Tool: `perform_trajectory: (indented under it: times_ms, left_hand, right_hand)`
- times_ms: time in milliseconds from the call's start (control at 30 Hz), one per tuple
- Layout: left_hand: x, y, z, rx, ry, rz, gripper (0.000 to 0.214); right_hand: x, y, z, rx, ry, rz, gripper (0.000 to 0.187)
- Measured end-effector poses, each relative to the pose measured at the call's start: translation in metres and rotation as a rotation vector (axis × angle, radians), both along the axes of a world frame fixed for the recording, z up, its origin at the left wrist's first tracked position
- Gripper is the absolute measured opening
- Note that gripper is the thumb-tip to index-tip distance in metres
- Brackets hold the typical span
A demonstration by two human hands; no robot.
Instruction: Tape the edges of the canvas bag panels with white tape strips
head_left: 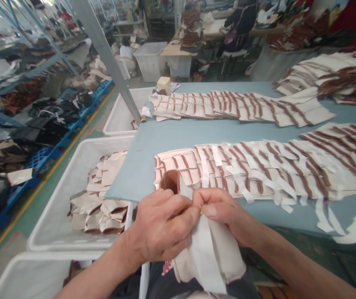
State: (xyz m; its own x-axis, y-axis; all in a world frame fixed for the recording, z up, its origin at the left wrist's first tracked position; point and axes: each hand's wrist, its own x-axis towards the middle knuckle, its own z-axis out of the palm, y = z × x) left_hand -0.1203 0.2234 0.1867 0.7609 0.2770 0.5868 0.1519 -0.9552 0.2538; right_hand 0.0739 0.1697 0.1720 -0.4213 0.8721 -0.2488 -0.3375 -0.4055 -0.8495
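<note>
Both hands meet at one cream fabric piece [227,251] with a brown inner side, held over my lap in front of the table edge. My left hand [165,224] is closed round its left part, and a brown flap [170,181] sticks up beyond the knuckles. With thumb and forefinger, my right hand [219,207] pinches the piece close to the left fingertips. A white strip [207,257] hangs down from between the hands across the fabric. What exactly lies between the fingertips is hidden.
The blue table [178,133] bears two long rows of overlapping cream and brown pieces [227,104]; loose white strips [238,182] lie over the nearer row. White bins [53,224] with fabric pieces stand at the left. A grey post [112,62] rises by the table corner.
</note>
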Motion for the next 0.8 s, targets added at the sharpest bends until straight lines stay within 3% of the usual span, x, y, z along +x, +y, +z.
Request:
perform_trajectory:
  times_ms: [133, 300, 400, 500, 567, 700, 800]
  left_hand:
    - [0.003, -0.003, -0.005, -0.036, -0.067, 0.039, 0.026]
    - [0.001, -0.013, 0.002, -0.328, -0.133, 0.061, 0.032]
    - [-0.004, -0.013, 0.018, -0.446, 0.020, 0.128, 0.026]
    - [-0.007, -0.005, 0.036, -0.571, 0.201, 0.059, 0.010]
    - [-0.006, 0.001, 0.044, -0.608, 0.309, 0.016, 0.023]
    - [-0.002, 0.010, 0.053, -0.531, 0.432, -0.022, 0.034]
    - [0.000, 0.016, 0.051, -0.560, 0.438, -0.091, 0.034]
  right_hand:
    - [-0.002, 0.004, 0.009, 0.008, -0.125, -0.012, 0.021]
    - [0.004, 0.003, 0.031, 0.311, -0.410, -0.017, 0.012]
    - [0.009, 0.001, 0.036, 0.519, -0.619, -0.030, 0.011]
    - [0.010, 0.001, 0.036, 0.699, -0.741, -0.069, 0.012]
    - [0.010, 0.000, 0.036, 0.812, -0.805, -0.091, 0.012]
    - [0.012, -0.004, 0.040, 1.028, -0.948, -0.088, 0.013]
    - [0.017, -0.007, 0.043, 1.069, -1.020, -0.026, 0.013]
